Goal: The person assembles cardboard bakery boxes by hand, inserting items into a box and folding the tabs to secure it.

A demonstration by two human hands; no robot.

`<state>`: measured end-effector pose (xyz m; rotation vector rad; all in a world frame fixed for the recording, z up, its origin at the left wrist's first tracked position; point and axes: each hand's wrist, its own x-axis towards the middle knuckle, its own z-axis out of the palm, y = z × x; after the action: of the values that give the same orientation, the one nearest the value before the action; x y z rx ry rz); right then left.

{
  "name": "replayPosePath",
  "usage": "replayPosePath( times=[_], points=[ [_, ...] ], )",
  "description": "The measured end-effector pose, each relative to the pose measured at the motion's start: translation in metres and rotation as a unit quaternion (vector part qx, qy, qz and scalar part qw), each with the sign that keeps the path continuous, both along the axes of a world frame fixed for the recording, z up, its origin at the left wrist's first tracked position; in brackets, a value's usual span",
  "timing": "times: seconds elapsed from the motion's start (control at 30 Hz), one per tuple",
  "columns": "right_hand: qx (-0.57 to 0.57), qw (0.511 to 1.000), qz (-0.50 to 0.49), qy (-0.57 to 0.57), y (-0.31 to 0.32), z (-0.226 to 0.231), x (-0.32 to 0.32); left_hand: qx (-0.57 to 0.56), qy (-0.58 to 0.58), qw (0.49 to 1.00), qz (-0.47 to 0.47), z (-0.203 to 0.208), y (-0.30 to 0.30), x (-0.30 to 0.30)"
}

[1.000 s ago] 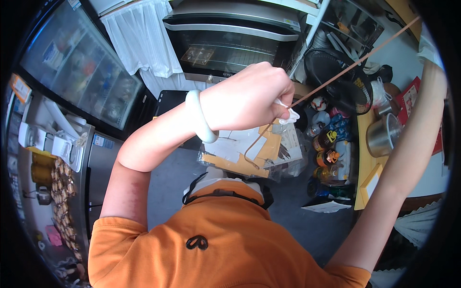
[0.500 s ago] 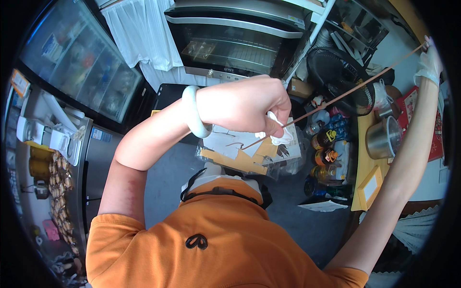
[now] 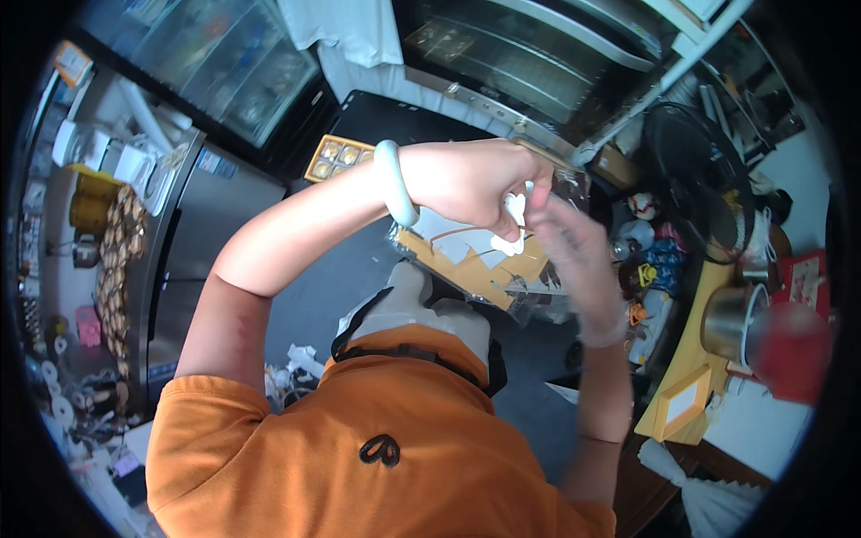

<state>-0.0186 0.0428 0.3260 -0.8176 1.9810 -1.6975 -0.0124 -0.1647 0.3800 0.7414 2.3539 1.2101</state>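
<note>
- Two hands met just above the clear plastic bag of brown card pieces (image 3: 489,269).
- Left hand (image 3: 471,184), pale green bangle (image 3: 393,182) on its wrist, closed in a pinch on a small white plastic-looking piece (image 3: 514,218).
- Right hand (image 3: 574,260) blurred, raised against that piece from the bag's right; grip impossible to tell.
- Judged mid-way: white piece held up and being worked, nothing visibly set down or finished.
- Left of the bag, a yellow tray of round cups (image 3: 336,157); right of it, a steel pot (image 3: 731,318).

Black fan (image 3: 691,179), steel pot (image 3: 728,321), glass-door fridge (image 3: 206,63), yellow frame (image 3: 682,405)
</note>
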Motion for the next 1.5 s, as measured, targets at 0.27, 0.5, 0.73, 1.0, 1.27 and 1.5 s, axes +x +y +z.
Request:
replayPosePath(
  times=[0.27, 0.5, 0.73, 1.0, 1.27, 1.5],
  points=[
    [-0.164, 0.938, -0.145, -0.27, -0.067, -0.065, 0.021, 0.271, -0.213, 0.929, 0.134, -0.078, -0.072, 0.014],
    [-0.177, 0.91, -0.134, -0.351, -0.15, -0.105, -0.007, 0.352, -0.281, 0.875, 0.176, -0.141, -0.142, -0.018],
    [-0.118, 0.915, -0.254, -0.292, -0.273, -0.135, -0.067, 0.155, 0.024, 0.938, 0.309, -0.186, -0.231, -0.094],
    [-0.121, 0.945, -0.239, -0.188, -0.374, -0.236, -0.14, 0.195, -0.161, 0.907, 0.335, -0.253, -0.315, -0.157],
    [0.166, 0.963, -0.179, -0.118, -0.363, -0.355, -0.125, 0.192, -0.125, 0.882, 0.412, -0.374, -0.369, -0.194],
    [0.278, 0.883, -0.211, -0.315, -0.305, -0.415, -0.049, 0.178, -0.18, 0.828, 0.501, -0.498, -0.415, -0.202]
  ],
)
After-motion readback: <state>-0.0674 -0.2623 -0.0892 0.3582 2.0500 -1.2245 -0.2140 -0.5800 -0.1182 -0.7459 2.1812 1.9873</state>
